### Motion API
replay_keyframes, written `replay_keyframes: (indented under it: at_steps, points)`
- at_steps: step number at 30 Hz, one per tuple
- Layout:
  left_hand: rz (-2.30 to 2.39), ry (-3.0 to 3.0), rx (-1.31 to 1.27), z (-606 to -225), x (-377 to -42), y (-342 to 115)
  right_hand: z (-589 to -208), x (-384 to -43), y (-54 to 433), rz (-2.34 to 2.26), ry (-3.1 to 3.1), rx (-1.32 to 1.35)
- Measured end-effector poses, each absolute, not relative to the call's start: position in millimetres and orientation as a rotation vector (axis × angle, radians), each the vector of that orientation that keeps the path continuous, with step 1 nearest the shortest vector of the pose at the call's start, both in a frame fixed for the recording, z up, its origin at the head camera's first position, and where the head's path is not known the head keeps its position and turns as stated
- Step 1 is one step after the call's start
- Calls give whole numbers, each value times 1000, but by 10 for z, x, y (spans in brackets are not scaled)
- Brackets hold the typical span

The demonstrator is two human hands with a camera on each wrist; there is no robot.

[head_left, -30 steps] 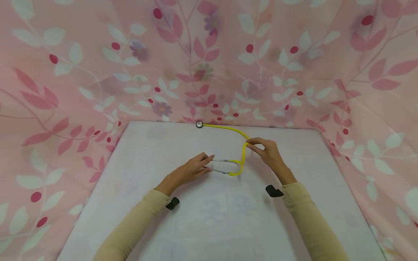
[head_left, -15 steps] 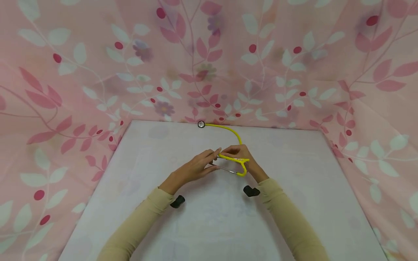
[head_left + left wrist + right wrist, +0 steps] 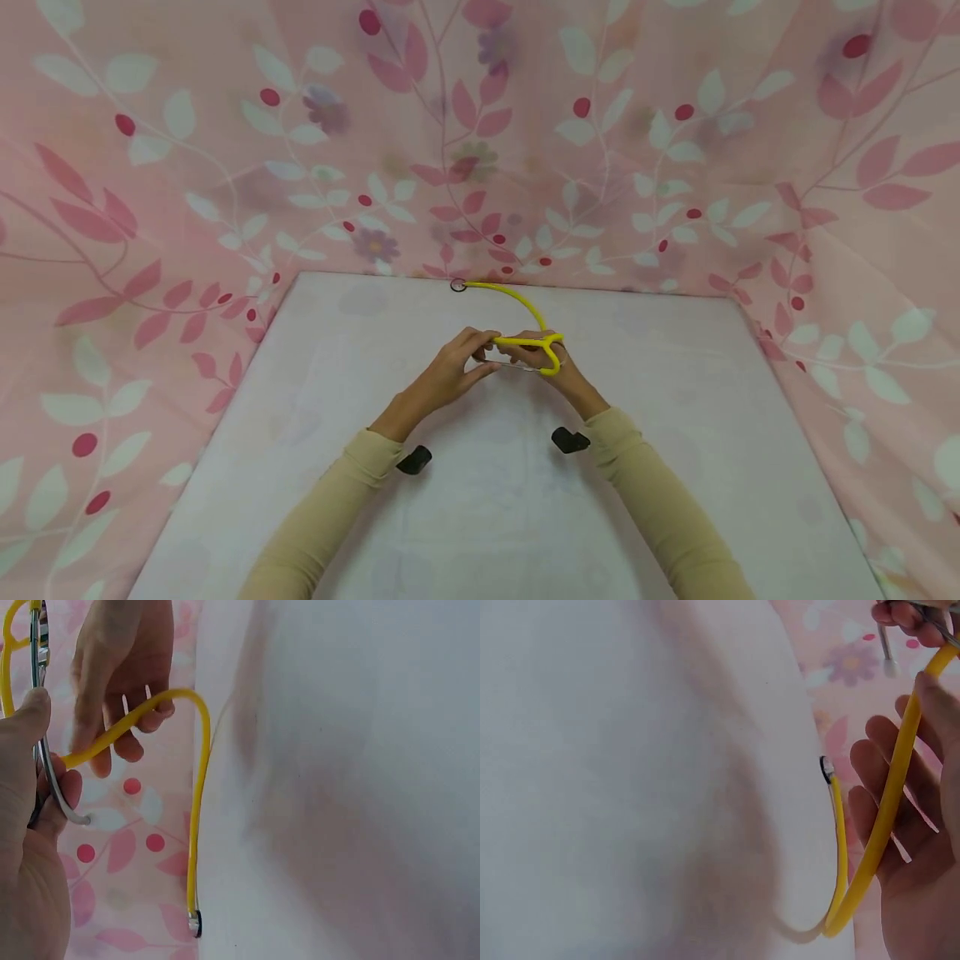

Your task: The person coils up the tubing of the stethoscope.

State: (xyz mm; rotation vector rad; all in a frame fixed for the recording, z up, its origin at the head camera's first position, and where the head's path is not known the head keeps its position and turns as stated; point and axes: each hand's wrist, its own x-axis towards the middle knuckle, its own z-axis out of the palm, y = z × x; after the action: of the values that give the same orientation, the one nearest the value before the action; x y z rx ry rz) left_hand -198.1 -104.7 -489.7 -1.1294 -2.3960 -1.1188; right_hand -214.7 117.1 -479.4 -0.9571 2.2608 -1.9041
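A stethoscope (image 3: 521,341) with yellow tubing and metal ear tubes is between both hands. My left hand (image 3: 448,371) grips the ear tubes near their ear tips, with a doubled-back stretch of tubing at its fingertips. One pale ear tip (image 3: 88,820) sticks out past those fingers in the left wrist view. Close beside it, my right hand (image 3: 572,385) pinches the tubing (image 3: 904,746) between thumb and forefinger, its other fingers loosely bent behind. From there the tubing loops down to the round chest piece (image 3: 195,924), which lies at the table's far edge.
A white-covered table (image 3: 480,517) spreads beneath the hands. Pink leaf-patterned cloth (image 3: 480,150) rises behind it and along both sides. Black wrist-worn pieces (image 3: 570,440) hang under the forearms.
My right hand has moved left to the left hand, folding the yellow tubing back along the ear tubes. Both hands now sit slightly farther from me. The chest piece stays at the far edge.
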Motion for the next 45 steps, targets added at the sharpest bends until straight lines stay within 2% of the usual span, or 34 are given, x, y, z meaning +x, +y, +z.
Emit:
replay_keyframes:
  at_steps: [5,9,26,36,45]
  points:
    - [-1091,-2408,-978,-4983,-2072,-1136,-5053,-2136,1249,-1610,2554,-774]
    - [-1071,-2440,-882,-5050,-2136,-1226,-5126,-2061,1317,-1354,2735,-827]
    - [-1118,-2497,-815,-5189,-2225,-1303,-4564,-1735,1379,-1042,2885,-1090]
    - [-1140,-2547,-867,-5248,-2167,-1230,-4288,-1839,1341,-909,2935,-1333]
    - [-1049,-2640,-895,-5137,-2033,-1146,-4142,-2036,1209,-811,2903,-1401]
